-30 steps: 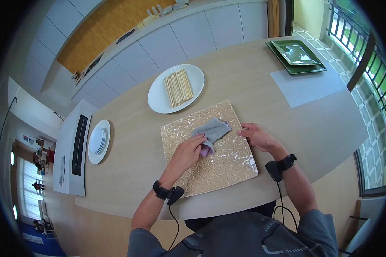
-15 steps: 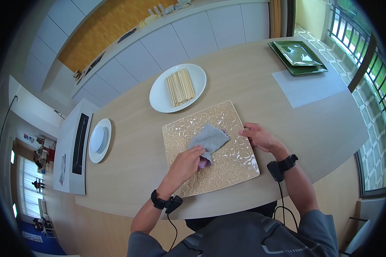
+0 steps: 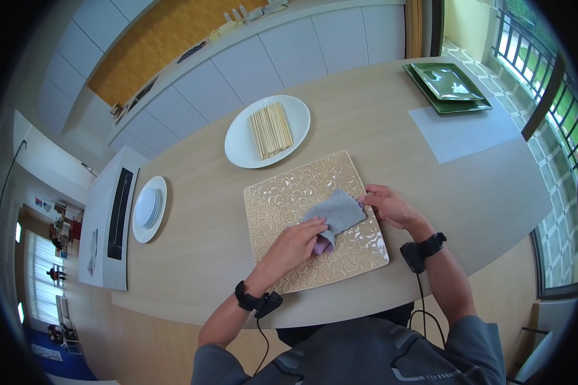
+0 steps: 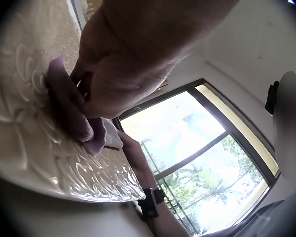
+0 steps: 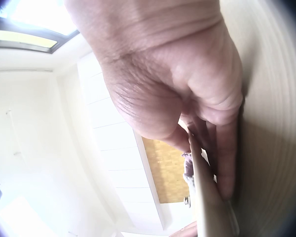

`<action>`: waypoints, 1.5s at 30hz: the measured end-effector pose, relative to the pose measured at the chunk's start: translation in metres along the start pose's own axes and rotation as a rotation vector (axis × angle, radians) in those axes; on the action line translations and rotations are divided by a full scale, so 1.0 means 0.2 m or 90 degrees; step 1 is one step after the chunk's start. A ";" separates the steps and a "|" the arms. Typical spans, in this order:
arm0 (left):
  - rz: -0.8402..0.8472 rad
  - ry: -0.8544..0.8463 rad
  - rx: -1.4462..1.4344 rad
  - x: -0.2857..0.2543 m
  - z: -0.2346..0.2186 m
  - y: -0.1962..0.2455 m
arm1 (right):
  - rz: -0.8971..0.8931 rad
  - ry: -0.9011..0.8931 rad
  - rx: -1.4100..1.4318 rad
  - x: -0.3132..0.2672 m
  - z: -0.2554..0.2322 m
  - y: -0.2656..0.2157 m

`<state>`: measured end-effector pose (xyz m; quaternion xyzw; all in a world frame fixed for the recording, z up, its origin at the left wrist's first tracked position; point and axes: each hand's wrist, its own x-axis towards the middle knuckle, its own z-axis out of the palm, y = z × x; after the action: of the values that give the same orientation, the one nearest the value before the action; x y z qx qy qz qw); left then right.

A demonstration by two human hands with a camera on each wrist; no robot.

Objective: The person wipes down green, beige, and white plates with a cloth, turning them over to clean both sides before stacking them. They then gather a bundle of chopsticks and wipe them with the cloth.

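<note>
A square beige plate [image 3: 279, 208] with a glossy raised swirl pattern lies on the table in front of me. My left hand [image 3: 294, 245] holds a folded cloth [image 3: 338, 212], grey above with purple showing below, against the plate's surface. In the left wrist view the purple side of the cloth [image 4: 69, 101] bunches under the fingers. At the plate's right edge my right hand [image 3: 393, 208] grips the rim, thumb on top. The right wrist view shows fingers [image 5: 226, 158] under the plate [image 5: 204, 197], between it and the table.
Behind the plate stands a white oval plate [image 3: 237, 141] bearing a row of pale sticks [image 3: 271, 131]. Small white dishes [image 3: 147, 208] sit on another white plate at the left. Two green square plates [image 3: 446, 82] are stacked far right, beside a pale sheet [image 3: 462, 138].
My left hand and the cloth have slid across the plate, first a little towards me, then right, close to the right hand. The right hand keeps its grip on the rim.
</note>
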<state>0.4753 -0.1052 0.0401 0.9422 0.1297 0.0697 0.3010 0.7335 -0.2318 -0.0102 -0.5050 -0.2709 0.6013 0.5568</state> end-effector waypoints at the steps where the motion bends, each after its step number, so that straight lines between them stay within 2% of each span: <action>1: -0.004 0.008 0.005 0.01 0.00 0.00 | 0.000 0.001 0.000 0.00 0.00 0.01; 9: 0.004 0.049 0.025 0.07 0.00 -0.08 | 0.006 0.004 -0.011 0.00 0.00 0.00; 12: -0.014 0.083 0.036 0.06 -0.01 -0.12 | 0.012 0.009 -0.018 -0.01 0.01 -0.01; 14: -0.072 0.093 0.060 0.06 -0.02 -0.13 | 0.013 0.006 -0.015 -0.02 0.01 -0.02; 24: -0.083 0.082 0.098 -0.08 -0.04 -0.14 | 0.014 0.005 -0.007 -0.02 0.02 -0.03; 30: -0.070 0.010 0.056 -0.16 -0.03 0.01 | 0.003 -0.008 0.000 -0.01 0.01 -0.01; 32: -0.055 -0.044 0.028 -0.16 -0.02 0.05 | 0.002 -0.006 0.000 0.00 0.00 -0.01; 39: -0.013 -0.056 0.012 -0.05 0.02 0.11 | 0.000 -0.002 -0.004 -0.01 0.01 -0.01; 41: -0.092 -0.113 -0.042 0.00 -0.01 0.15 | 0.001 -0.007 -0.022 0.00 -0.01 -0.01; 42: -0.091 -0.113 -0.042 0.02 0.01 0.14 | 0.004 -0.014 -0.040 0.00 -0.02 -0.01; 44: 0.029 -0.014 0.026 0.05 0.07 0.09 | -0.002 -0.010 -0.054 0.03 -0.04 0.02; 45: 0.030 -0.015 0.025 0.07 0.08 0.06 | -0.008 -0.006 -0.067 0.03 -0.05 0.03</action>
<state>0.4943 -0.1201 0.0345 0.9515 0.1054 0.0634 0.2820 0.7406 -0.2292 -0.0219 -0.5291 -0.3076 0.5850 0.5322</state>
